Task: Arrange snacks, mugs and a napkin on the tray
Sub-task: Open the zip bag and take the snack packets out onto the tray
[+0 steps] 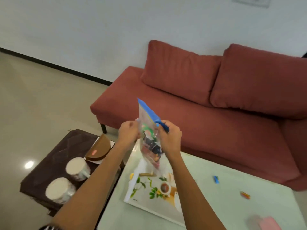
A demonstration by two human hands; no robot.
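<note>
Fingers [132, 128] of 2 hands grip 1 snack bag [150, 138] above 1 tray [149, 205]; 2 mugs [77, 168] aside.

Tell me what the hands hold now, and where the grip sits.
Both hold the clear snack bag above the tray: left hand and right hand at opposite side edges.

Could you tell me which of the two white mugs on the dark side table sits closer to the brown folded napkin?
The farther mug, whose handle points towards the white table; it sits just beside the napkin, while the nearer mug lies beyond it.
</note>
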